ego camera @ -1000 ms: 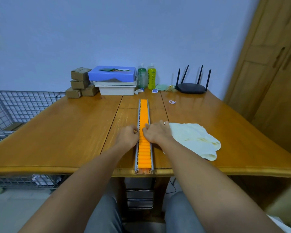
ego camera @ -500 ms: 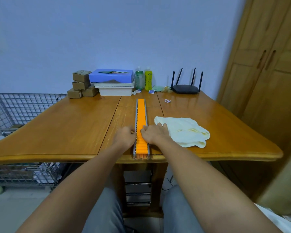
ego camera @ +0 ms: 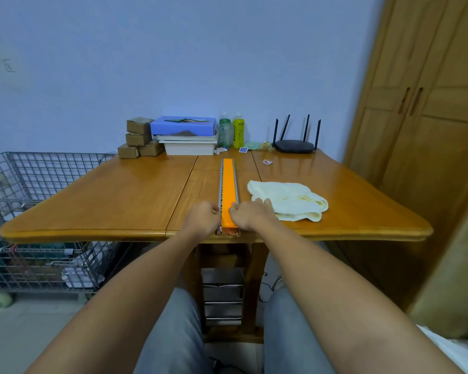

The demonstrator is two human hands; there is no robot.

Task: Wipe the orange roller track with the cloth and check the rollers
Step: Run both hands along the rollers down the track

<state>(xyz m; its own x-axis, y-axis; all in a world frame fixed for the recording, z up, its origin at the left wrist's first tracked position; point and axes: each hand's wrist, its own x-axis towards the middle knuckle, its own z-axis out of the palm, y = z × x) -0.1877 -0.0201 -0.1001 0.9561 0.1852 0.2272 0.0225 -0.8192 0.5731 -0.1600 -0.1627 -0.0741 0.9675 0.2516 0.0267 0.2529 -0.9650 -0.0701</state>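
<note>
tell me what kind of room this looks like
Probably a room in a home, not a workshop: a wooden drop-leaf table, a tall wooden wardrobe, and a black four-antenna router by two green drink bottles against the pale blue wall.

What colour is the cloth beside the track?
Pale cream-yellow cloth, plain, seen in the head view.

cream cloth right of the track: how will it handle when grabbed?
The cloth lies bunched in soft folds, so it will probably drape limp. It looks light, likely sliding easily over the glossy table. Unlikely to roll.
</note>
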